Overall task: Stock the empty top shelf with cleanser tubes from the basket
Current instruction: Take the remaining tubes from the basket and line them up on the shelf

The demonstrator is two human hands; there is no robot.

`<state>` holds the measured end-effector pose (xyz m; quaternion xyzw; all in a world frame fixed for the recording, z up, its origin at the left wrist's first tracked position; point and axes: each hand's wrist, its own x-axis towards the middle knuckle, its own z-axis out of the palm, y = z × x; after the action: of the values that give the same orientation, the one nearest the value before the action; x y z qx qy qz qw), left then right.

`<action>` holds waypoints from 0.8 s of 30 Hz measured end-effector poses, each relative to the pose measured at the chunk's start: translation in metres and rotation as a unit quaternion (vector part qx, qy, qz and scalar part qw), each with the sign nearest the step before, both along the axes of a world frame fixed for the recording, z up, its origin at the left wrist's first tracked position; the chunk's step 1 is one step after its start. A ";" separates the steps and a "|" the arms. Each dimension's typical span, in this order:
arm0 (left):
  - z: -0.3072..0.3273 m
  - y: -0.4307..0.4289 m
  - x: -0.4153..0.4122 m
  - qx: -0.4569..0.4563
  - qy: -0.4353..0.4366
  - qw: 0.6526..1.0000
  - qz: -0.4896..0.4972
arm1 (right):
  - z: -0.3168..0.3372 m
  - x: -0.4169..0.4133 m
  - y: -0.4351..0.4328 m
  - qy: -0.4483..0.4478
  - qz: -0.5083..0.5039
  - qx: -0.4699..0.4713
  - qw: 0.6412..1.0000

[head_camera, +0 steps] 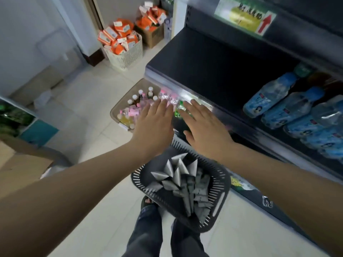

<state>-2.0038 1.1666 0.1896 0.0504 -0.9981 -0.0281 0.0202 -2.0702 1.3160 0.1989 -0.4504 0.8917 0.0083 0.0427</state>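
We see the dark top shelf [213,67] lying just ahead of the fingertips and to their right, bare across its near end. Its shiny front edge runs close beyond the fingertips of both hands. Farther right of the fingers, blue-capped water bottles [278,104] lie in a row on the same shelf.

Below the hands and back toward the wrists, a dark slotted basket [220,175] stands on the floor. The left hand [154,123] and the right hand [202,127] are stretched out side by side, palms down. The fingers [161,108] of both are straight and close together and hold nothing.

The grey cleanser tubes [178,175] are heaped in the basket. We find them well apart from the fingers, under the gap between the two forearms.
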 end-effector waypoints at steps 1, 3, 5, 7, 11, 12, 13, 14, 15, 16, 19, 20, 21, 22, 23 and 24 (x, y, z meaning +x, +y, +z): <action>-0.010 0.000 0.005 0.000 -0.007 1.000 -0.001 | -0.010 0.003 0.000 -0.013 0.000 0.005 1.000; -0.032 0.001 0.014 0.012 -0.020 1.000 -0.003 | -0.032 0.010 0.003 -0.039 -0.003 0.017 0.999; -0.054 0.003 0.023 0.028 -0.047 0.998 -0.004 | -0.053 0.017 0.006 -0.065 -0.007 0.028 0.997; -0.076 0.004 0.031 0.037 -0.061 0.997 -0.005 | -0.074 0.022 0.009 -0.090 -0.010 0.040 0.995; -0.118 0.003 0.048 0.038 -0.102 0.994 -0.017 | -0.114 0.030 0.013 -0.123 -0.015 0.055 0.991; -0.127 0.002 0.052 0.042 -0.119 0.992 -0.018 | -0.123 0.032 0.014 -0.131 -0.015 0.060 0.989; -0.135 0.001 0.055 0.045 -0.136 0.989 -0.017 | -0.133 0.034 0.014 -0.141 -0.015 0.065 0.988; -0.145 0.000 0.059 0.048 -0.152 0.987 -0.014 | -0.142 0.037 0.014 -0.150 -0.015 0.068 0.986; -0.153 -0.001 0.062 0.052 -0.169 0.984 -0.010 | -0.150 0.039 0.014 -0.158 -0.014 0.070 0.985; -0.161 -0.002 0.065 0.054 -0.185 0.981 -0.007 | -0.158 0.041 0.014 -0.162 -0.011 0.070 0.984; -0.185 -0.002 0.074 0.058 -0.217 0.974 -0.002 | -0.183 0.047 0.012 -0.168 0.008 0.066 0.984; -0.192 -0.002 0.077 0.061 -0.223 0.973 0.000 | -0.191 0.049 0.012 -0.172 0.012 0.067 0.983; -0.200 -0.002 0.079 0.065 -0.229 0.971 0.002 | -0.199 0.050 0.012 -0.174 0.016 0.070 0.982; -0.207 -0.002 0.081 0.070 -0.231 0.970 0.005 | -0.207 0.050 0.011 -0.176 0.020 0.074 0.981; -0.214 -0.001 0.083 0.080 -0.233 0.969 0.010 | -0.215 0.051 0.011 -0.177 0.025 0.075 0.981; -0.220 0.000 0.084 0.090 -0.236 0.968 0.013 | -0.221 0.051 0.011 -0.177 0.031 0.073 0.981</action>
<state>-1.9195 1.1664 -0.0306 0.0697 -0.9674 -0.1044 -0.2202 -2.0195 1.3269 -0.0223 -0.4675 0.8528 -0.0047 0.2326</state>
